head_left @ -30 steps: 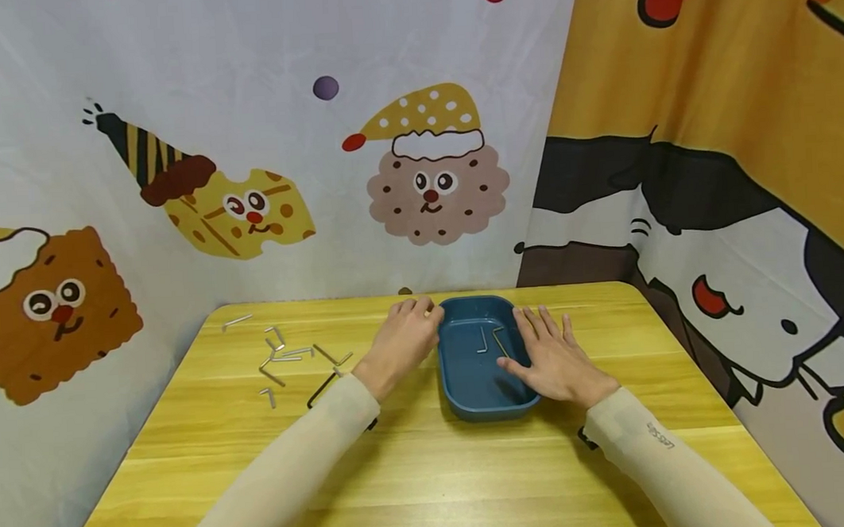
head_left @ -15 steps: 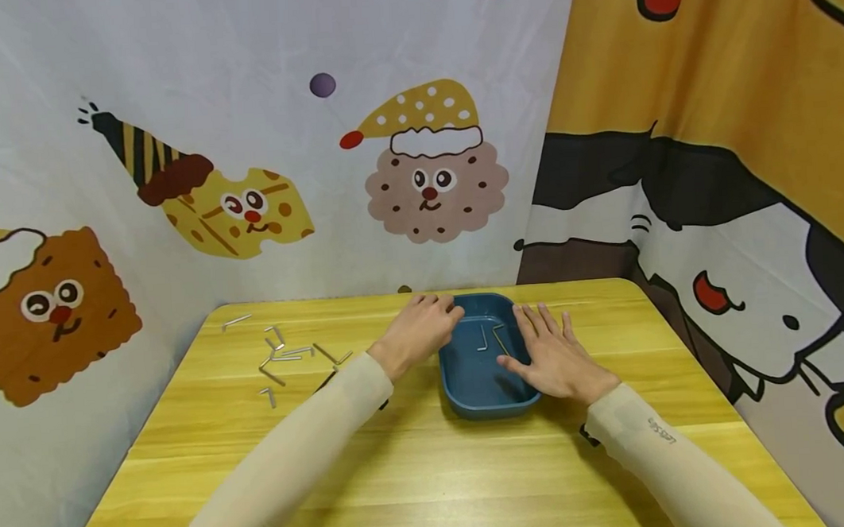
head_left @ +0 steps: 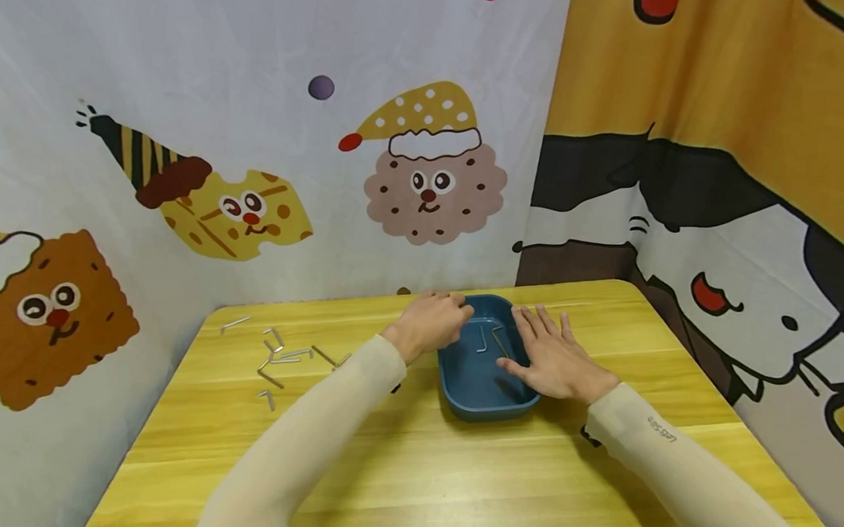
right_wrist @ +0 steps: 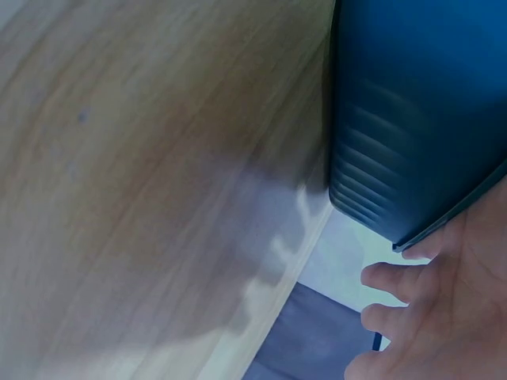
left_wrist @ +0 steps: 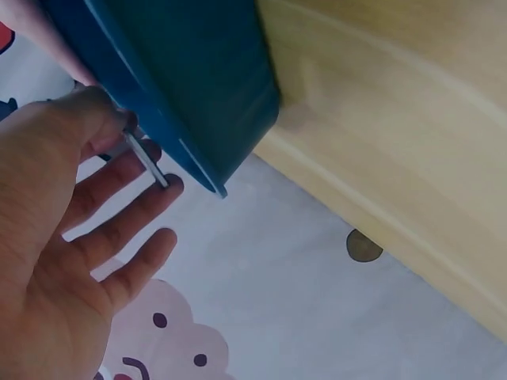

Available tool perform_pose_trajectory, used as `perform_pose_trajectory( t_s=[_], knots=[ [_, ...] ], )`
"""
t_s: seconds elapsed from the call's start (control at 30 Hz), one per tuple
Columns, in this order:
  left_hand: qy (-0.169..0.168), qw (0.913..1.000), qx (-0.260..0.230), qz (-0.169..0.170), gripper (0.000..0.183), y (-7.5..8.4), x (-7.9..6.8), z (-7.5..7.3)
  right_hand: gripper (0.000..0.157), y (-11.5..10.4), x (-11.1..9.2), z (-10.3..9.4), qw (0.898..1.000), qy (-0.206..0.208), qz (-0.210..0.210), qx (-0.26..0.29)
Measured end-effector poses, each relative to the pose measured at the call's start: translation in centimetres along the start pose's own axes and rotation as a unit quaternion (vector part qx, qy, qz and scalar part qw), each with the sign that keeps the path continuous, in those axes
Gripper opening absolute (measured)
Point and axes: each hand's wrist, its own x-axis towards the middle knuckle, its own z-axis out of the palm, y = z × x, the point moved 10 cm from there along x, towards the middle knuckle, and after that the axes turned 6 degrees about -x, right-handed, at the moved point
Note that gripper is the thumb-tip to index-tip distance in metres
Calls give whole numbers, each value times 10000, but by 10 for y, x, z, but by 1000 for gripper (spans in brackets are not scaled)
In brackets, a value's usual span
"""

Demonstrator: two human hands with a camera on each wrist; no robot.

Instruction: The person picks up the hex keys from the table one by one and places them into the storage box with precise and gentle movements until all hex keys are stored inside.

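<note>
A blue tray (head_left: pixel 490 413) stands on the wooden table, with two L-shaped Allen keys inside: a silver one (head_left: pixel 482 340) and a brassy one (head_left: pixel 498 341). My left hand (head_left: pixel 432 324) is over the tray's far left rim. In the left wrist view its thumb and fingers pinch a silver Allen key (left_wrist: pixel 146 158), which the head view hides. My right hand (head_left: pixel 559 361) lies with spread, straight fingers on the tray's right rim, thumb reaching over the inside. From the right wrist view, its fingers are beside the tray's outer wall (right_wrist: pixel 412 134).
Several loose Allen keys (head_left: pixel 296 353) lie scattered on the table's left side, one (head_left: pixel 235 323) near the far left corner. My left forearm covers part of that area. A printed curtain (head_left: pixel 255 81) hangs just behind the table's far edge.
My left hand has moved right, from beside the tray's left rim to over its far left part. Its sleeve now covers the black Allen key seen earlier. My right hand stays in place.
</note>
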Motion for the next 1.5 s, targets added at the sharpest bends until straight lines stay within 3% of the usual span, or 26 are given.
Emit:
perform_pose_trajectory(
  t_s=[0.27,0.57,0.87,1.17,1.5],
  knots=[
    [-279,9992,16,282,34,10,18,7,105,0,-1,1,10000,5,-12,55],
    [-499,9984,-69,271,25,14,31,7,104,0,-1,-1,10000,44,-70,20],
    [-729,9973,-6,56,18,14,42,15,105,-1,0,0,10000,-18,-54,21],
    [-907,9957,98,-162,21,14,45,19,105,-1,0,0,9999,18,-76,-73],
    [-758,9968,-233,-133,26,16,36,13,104,1,-1,0,10000,29,-78,-23]
  ],
)
